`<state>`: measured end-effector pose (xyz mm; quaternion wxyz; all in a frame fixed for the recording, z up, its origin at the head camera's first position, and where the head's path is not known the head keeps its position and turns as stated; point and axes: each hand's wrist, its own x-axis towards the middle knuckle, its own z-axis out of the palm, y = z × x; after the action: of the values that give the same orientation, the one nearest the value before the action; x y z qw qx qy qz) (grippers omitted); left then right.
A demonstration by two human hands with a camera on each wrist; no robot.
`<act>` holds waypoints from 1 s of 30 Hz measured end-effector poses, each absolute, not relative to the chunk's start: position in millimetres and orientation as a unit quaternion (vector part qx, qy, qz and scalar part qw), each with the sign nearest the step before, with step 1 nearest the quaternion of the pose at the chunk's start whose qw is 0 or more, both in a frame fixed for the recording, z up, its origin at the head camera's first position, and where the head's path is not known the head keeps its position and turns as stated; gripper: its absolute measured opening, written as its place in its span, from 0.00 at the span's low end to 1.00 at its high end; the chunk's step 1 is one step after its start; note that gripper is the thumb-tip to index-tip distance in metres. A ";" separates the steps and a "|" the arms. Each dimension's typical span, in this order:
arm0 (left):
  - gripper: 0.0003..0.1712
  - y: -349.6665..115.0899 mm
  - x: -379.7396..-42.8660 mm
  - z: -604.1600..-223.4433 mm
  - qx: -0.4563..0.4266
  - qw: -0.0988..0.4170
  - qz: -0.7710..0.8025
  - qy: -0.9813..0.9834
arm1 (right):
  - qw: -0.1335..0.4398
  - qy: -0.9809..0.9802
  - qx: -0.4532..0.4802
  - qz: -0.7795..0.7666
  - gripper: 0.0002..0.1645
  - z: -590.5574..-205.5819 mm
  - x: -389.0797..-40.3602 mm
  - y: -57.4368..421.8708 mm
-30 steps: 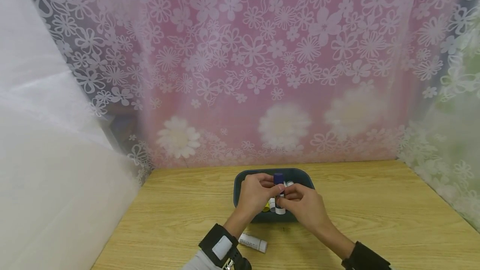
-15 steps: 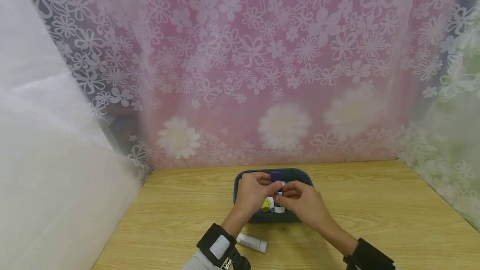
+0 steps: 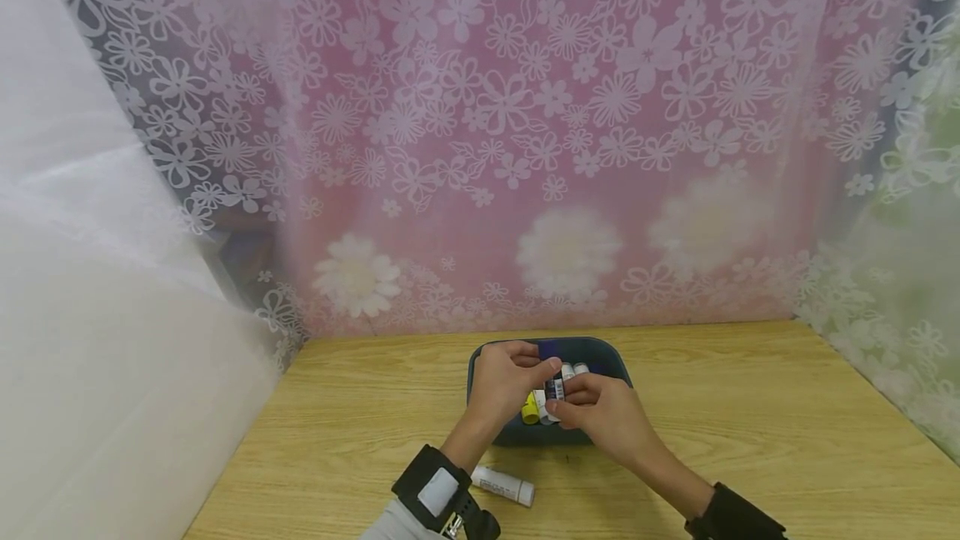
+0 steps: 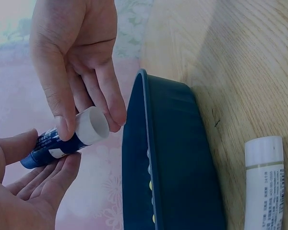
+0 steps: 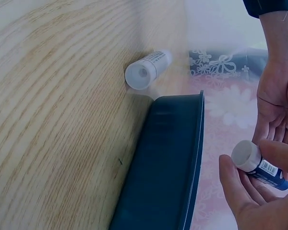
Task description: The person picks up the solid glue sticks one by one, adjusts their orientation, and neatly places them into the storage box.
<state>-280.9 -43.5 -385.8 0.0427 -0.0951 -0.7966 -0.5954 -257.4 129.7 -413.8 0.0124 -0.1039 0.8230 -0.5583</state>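
Observation:
Over the bin, both hands hold one dark blue glue stick (image 3: pixel 554 390) with a blue cap and a white base. My left hand (image 3: pixel 498 382) has thumb and fingers around the capped end (image 4: pixel 31 161). Thumb and fingers of my right hand (image 3: pixel 611 419) pinch the body near the white base (image 5: pixel 245 154). In the left wrist view the stick lies tilted, its white base toward the bin side. A dark teal bin (image 3: pixel 551 437) stands beneath the hands. Inside it lie a yellow glue stick (image 3: pixel 530 411) and several white ones, partly hidden by the hands.
A white glue stick (image 3: pixel 510 487) with printed text lies on the wood-grain table (image 3: pixel 360 440) in front of the bin, beside the left wrist. Behind the table hangs a pink flowered curtain (image 3: pixel 525 148), with a white sheet (image 3: pixel 112 315) along the left side.
The blue glue stick and both hands have shifted slightly left, and the stick's white base has turned more out of sight behind the right fingers. More white ends show in the bin.

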 end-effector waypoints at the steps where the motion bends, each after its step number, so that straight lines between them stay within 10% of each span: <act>1: 0.25 -43.7 -280.8 -385.8 -0.095 0.043 -0.595 -0.797 | 0.012 0.824 -0.103 -0.557 0.23 -413.8 -257.3 129.3; 30: 0.21 -44.7 -278.0 -400.9 -0.088 0.025 -0.596 -0.798 | -0.006 0.838 -0.091 -0.537 0.20 -417.7 -258.0 123.3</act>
<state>-278.0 -44.7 -400.9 0.0246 -0.0879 -0.7976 -0.5963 -258.0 123.3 -417.7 -0.0064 -0.0906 0.8384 -0.5375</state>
